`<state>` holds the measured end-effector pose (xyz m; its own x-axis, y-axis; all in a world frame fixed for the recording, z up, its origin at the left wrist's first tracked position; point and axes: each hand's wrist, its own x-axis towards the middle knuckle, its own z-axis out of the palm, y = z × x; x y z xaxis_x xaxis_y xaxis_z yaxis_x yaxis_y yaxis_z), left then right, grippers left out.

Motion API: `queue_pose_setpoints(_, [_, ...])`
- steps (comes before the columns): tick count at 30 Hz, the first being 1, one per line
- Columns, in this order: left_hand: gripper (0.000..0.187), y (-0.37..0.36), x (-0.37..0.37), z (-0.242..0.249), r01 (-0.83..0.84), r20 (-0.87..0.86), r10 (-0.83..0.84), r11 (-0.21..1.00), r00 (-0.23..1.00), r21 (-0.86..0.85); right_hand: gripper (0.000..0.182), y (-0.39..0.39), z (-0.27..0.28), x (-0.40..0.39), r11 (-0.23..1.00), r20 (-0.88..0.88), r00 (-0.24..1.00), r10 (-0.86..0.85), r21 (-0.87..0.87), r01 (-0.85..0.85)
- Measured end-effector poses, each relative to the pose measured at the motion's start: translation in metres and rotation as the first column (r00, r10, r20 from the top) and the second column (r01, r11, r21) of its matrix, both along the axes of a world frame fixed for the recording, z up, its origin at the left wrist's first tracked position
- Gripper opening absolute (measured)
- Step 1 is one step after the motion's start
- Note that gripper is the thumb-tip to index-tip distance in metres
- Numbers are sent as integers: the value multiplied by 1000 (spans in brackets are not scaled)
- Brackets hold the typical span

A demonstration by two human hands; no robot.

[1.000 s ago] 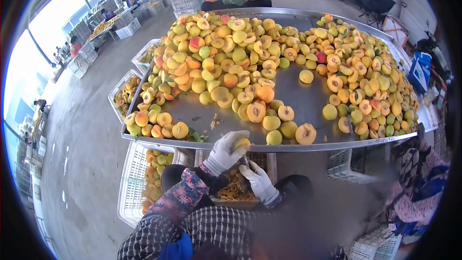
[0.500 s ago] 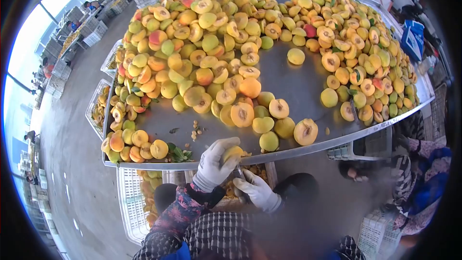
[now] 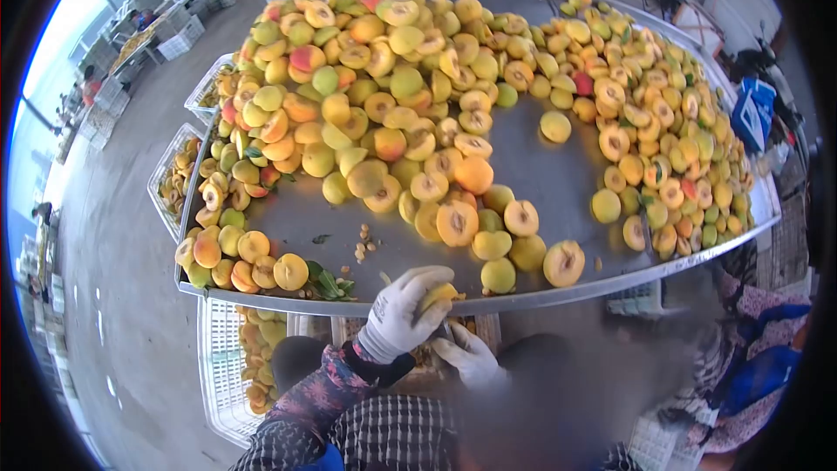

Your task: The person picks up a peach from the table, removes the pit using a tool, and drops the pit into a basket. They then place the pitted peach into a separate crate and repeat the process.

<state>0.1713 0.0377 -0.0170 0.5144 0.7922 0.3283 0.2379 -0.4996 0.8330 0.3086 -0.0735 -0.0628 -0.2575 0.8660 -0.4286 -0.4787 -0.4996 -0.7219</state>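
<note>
My left hand [image 3: 404,312], in a white glove, is closed around a yellow peach [image 3: 438,296] at the table's near edge. Just below and to the right, my gloved right hand [image 3: 472,356] grips a small knife [image 3: 443,330], whose thin dark blade points up toward the peach; its handle is hidden by the fingers. On the metal table [image 3: 545,183] in front lies a heap of peaches [image 3: 375,105], many cut in half with the pit hollow showing. A large peach half [image 3: 564,263] faces up near the edge. Several loose pits [image 3: 363,244] lie left of it.
Green leaves [image 3: 329,283] rest by the table's raised rim. A white crate [image 3: 231,375] of peach pieces stands below at left, and more crates [image 3: 174,166] line the left side. A person sits across the table; another person's patterned sleeve [image 3: 767,296] is at right.
The view has shifted slightly, so the table and heap sit a little lower. My left hand still holds the peach, my right hand the knife; both remain close together.
</note>
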Motion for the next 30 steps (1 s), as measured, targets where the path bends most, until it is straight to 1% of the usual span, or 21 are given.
queue_pose_setpoints(1, [35, -1, 0, 2, 6, 3, -6, 1000, 1000, -3, 20, -1, -1, -1, 1000, -40, 999, -13, 17, 13])
queue_pose_setpoints(3, [34, -2, -1, 2, 13, 2, -13, 1000, 1000, 0, 21, -3, -8, 0, 1000, -6, 1000, -6, -1, 6])
queue_pose_setpoints(6, [34, -4, -1, 4, 11, 9, -10, 1000, 1000, -28, 21, -4, -12, -2, 1000, -20, 1000, -17, 18, 18])
queue_pose_setpoints(9, [33, -5, -1, 4, 16, 31, -15, 999, 999, -28, 21, -5, 2, -5, 996, -65, 994, -87, -41, 84])
queue_pose_setpoints(10, [32, -4, -1, 5, 15, 31, -16, 1000, 999, 27, 23, -8, -13, -9, 990, -115, 984, -137, -35, 134])
queue_pose_setpoints(11, [33, -5, -2, 9, 4, 3, -4, 1000, 1000, 26, 27, -7, -9, -10, 989, -18, 989, -144, 8, 145])
queue_pose_setpoints(12, [33, -6, -1, 11, -3, 12, 3, 1000, 1000, 9, 28, -8, -20, -8, 987, 189, 979, -81, 152, 52])
queue_pose_setpoints(14, [32, -9, -3, 15, -6, 4, 7, 996, 1000, -89, 28, -6, -2, -3, 980, 245, 969, -40, 201, -10])
queue_pose_setpoints(15, [32, -9, -3, 14, -13, 12, 13, 998, 1000, -69, 27, -4, 7, 0, 974, 273, 962, -23, 224, -41])
queue_pose_setpoints(16, [32, -8, -2, 12, -13, 18, 14, 999, 1000, -50, 27, -3, 12, 0, 967, 339, 941, -23, 247, -65])
queue_pose_setpoints(18, [31, -8, -1, 9, -14, 25, 15, 999, 1000, -32, 24, -3, 8, -3, 964, 380, 925, -22, 252, -81])
queue_pose_setpoints(21, [31, -9, 0, 6, -15, 40, 16, 1000, 999, -15, 19, -5, 5, -7, 992, 201, 979, -23, 129, -3])
queue_pose_setpoints(23, [31, -7, 1, 3, -10, 47, 10, 1000, 999, 5, 17, -5, -7, -5, 998, -106, 993, -60, 12, 61])
queue_pose_setpoints(25, [31, -4, 3, 0, -7, 35, 5, 999, 999, 37, 15, -6, -15, -9, 995, -88, 992, -94, 14, 95])
queue_pose_setpoints(27, [31, -4, 2, -1, -2, 21, 0, 997, 1000, 71, 16, -6, -7, -9, 995, -79, 992, -98, -9, 98])
queue_pose_setpoints(30, [32, -6, 3, 2, -15, -1, 15, 999, 1000, 30, 18, -6, -3, -7, 997, -94, 993, -72, -12, 71])
